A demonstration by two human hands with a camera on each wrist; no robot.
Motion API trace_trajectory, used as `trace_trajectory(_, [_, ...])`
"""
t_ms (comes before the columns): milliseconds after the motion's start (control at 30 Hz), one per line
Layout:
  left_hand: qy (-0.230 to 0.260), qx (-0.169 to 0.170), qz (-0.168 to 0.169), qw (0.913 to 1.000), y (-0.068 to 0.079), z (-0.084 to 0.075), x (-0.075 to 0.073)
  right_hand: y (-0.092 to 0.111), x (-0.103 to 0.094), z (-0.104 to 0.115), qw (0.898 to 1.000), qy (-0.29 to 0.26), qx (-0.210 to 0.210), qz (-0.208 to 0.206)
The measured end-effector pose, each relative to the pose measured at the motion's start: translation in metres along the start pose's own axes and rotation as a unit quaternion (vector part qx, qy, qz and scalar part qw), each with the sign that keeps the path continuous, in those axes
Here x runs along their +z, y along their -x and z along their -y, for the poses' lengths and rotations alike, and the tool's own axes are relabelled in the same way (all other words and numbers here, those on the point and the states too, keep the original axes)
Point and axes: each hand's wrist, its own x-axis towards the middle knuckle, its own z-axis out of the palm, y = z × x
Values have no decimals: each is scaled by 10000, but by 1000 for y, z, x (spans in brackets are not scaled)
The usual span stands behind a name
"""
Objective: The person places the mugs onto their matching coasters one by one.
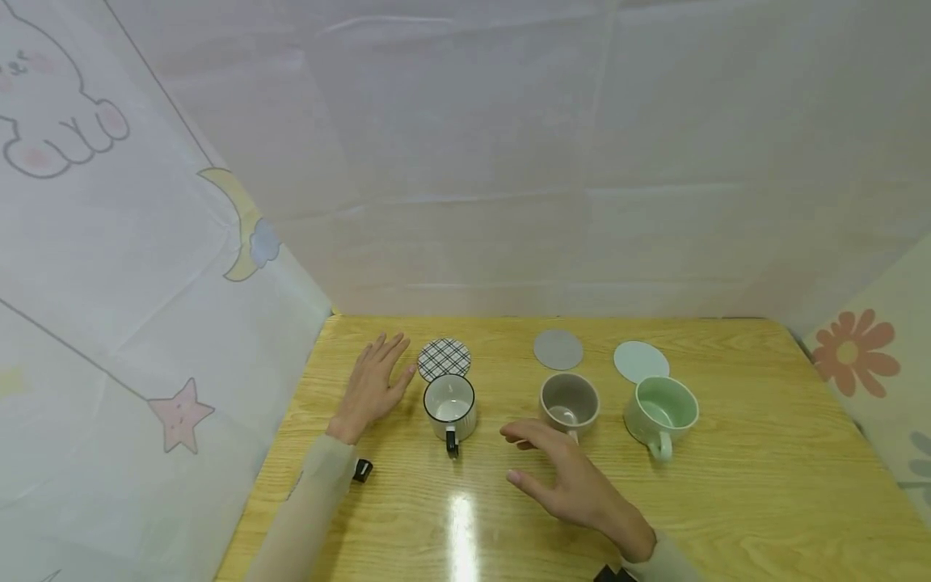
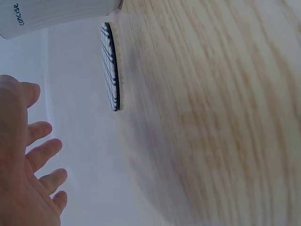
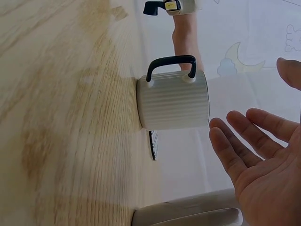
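Head view from high, facing forward-down over surface (image 1: 764,485); wrist views low, close, tipped sideways; all share black-handled mug (image 1: 451,408).

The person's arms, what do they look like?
The person wears a long, beige fabric left sleeve and a matching right sleeve. A small, black, angular piece shows by the left sleeve, another by the right. The left grip and right grip are ungloved.

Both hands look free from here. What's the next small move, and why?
I'd probably bring the right grip left to the black handle of the white mug. That grip is empty, its fingers reach toward this mug, and the handle points toward the person. The checked coaster lies just beyond the mug.
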Motion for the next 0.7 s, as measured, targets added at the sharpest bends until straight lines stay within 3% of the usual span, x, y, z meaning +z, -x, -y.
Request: trace_trajectory(700, [-77, 82, 8, 9999, -2, -1, 11, -6, 9, -9, 9994, -337, -101, 55])
